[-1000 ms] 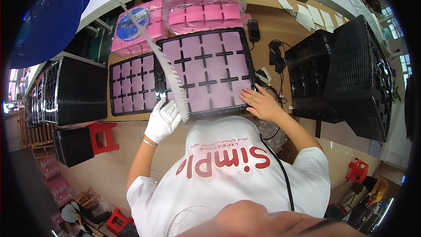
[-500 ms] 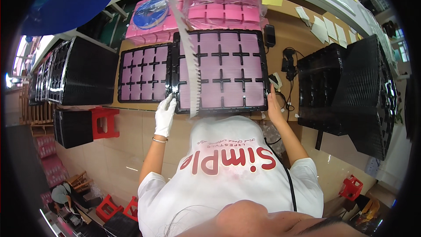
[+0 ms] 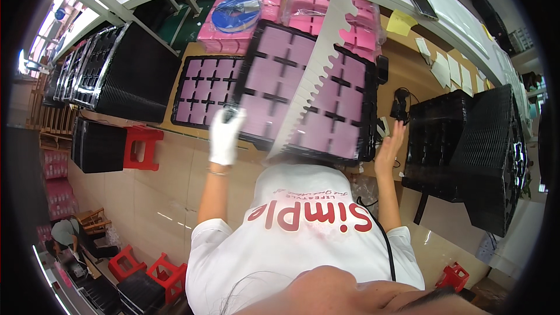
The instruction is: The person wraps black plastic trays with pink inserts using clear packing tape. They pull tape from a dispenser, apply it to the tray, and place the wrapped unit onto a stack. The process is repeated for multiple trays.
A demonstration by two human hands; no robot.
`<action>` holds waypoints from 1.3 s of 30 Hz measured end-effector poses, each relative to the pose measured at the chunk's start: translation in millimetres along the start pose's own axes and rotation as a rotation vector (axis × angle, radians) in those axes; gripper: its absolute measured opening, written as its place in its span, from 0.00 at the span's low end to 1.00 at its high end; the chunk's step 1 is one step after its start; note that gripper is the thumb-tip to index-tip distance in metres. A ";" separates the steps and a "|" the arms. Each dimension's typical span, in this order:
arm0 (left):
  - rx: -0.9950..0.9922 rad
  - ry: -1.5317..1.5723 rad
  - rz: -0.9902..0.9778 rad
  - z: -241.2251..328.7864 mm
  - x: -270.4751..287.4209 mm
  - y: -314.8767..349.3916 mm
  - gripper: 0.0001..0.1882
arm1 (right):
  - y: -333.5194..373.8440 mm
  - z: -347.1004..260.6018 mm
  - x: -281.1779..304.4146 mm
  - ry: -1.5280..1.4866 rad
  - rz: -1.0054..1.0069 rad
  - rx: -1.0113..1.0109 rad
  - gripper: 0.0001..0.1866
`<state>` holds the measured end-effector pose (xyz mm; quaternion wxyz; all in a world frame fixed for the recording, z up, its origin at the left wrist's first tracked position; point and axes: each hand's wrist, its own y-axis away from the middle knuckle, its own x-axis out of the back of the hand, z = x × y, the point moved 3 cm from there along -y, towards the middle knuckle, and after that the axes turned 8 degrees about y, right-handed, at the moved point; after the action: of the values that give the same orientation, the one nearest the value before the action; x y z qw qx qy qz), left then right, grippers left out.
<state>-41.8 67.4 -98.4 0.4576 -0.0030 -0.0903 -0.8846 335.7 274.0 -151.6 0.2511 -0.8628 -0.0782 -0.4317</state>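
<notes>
My left hand [image 3: 224,137], in a white glove, grips the lower left edge of a black tray [image 3: 309,93] filled with pink squares. The tray is raised off the brown table [image 3: 408,58] and tilted. A long white saw-toothed strip [image 3: 318,64] lies across it. My bare right hand [image 3: 389,149] is open with its fingers spread, just beside the tray's lower right corner. I cannot tell whether it touches the tray. A second black tray with pink squares [image 3: 201,90] lies flat on the table to the left.
Bagged stacks of pink pieces [image 3: 303,17] and a blue tape roll [image 3: 236,14] sit at the back. Stacks of black trays stand at left [image 3: 122,73] and right [image 3: 466,146]. Red stools [image 3: 140,146] are on the floor. A person crouches at lower left [image 3: 70,236].
The black tray has come up off the table and tilted in my left hand. My right hand has left the tray's surface and now hangs open beside its right corner.
</notes>
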 end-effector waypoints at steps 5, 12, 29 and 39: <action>-0.200 0.066 0.246 5.3 172.4 -87.4 0.21 | 5.2 -1.8 10.9 -0.157 0.115 -0.056 0.25; 0.073 0.219 0.322 -142.0 324.4 -173.0 0.34 | 29.9 -4.7 0.4 -0.043 0.102 -0.131 0.24; -0.565 -1.174 -0.428 -175.6 20.9 -86.0 0.36 | 58.3 -68.9 -2.8 0.037 -0.033 -0.155 0.25; -0.299 -1.203 -0.406 -151.4 5.9 -110.7 0.31 | 59.5 -70.5 2.0 -0.036 -0.063 -0.159 0.24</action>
<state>-123.2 100.5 -264.2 0.1454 -0.5440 -0.2053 -0.8005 308.0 187.3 -136.5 0.1667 -0.8848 -0.0752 -0.4285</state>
